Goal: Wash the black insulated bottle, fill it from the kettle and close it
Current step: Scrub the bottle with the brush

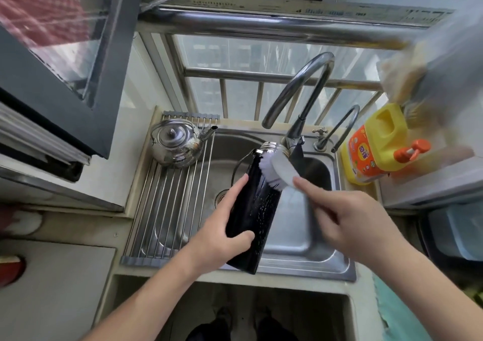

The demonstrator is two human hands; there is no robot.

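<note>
The black insulated bottle point(257, 210) is tilted over the steel sink point(308, 241), its open silver neck pointing up toward the tap. My left hand point(224, 231) grips its lower body. My right hand point(347, 220) holds a white scrubbing brush point(281, 170), whose bristles press against the bottle's upper side. White suds streak the black wall. A thin black cord loops from the neck. The steel kettle point(177, 143) stands on the roll-up drying rack point(167, 202) to the left of the sink. No bottle lid is visible.
The curved steel tap point(300, 92) arches above the bottle; a smaller tap point(339, 129) stands to its right. A yellow detergent jug point(376, 144) with an orange pump sits at the sink's right. An open window frame point(65, 66) juts in at upper left.
</note>
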